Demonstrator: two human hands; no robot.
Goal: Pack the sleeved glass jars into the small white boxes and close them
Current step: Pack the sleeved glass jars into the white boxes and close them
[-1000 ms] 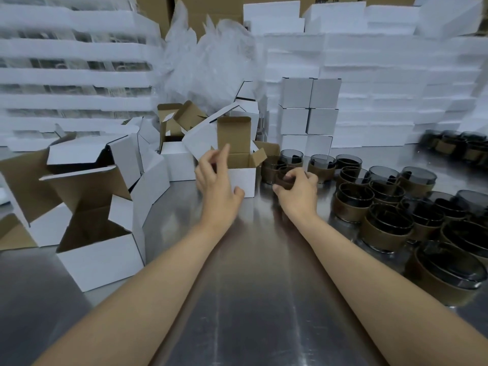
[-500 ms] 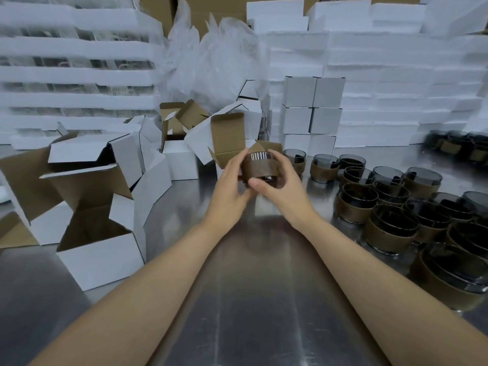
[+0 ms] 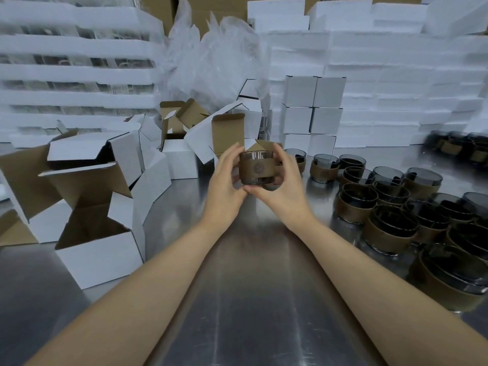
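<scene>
A dark glass jar with a brown sleeve [image 3: 256, 167] is held upright above the steel table [image 3: 253, 299] between both hands. My left hand [image 3: 224, 180] curls round its left side and my right hand [image 3: 284, 183] curls round its right side and base. Just behind the jar stands a small white box [image 3: 228, 133] with its brown-lined lid flap raised; the hands hide most of its body. Several more sleeved jars [image 3: 390, 207] crowd the table to the right.
Several open white boxes [image 3: 97, 233] lie piled at the left. Closed white boxes [image 3: 311, 109] are stacked behind the jars. White foam trays [image 3: 396, 88] and crumpled plastic wrap [image 3: 211, 62] wall off the back. More jars [image 3: 459, 146] sit far right.
My right hand picked a jar from the table and brought it left. My left hand left the open box and joined it; the jar now stands upright, raised in front of the box.
</scene>
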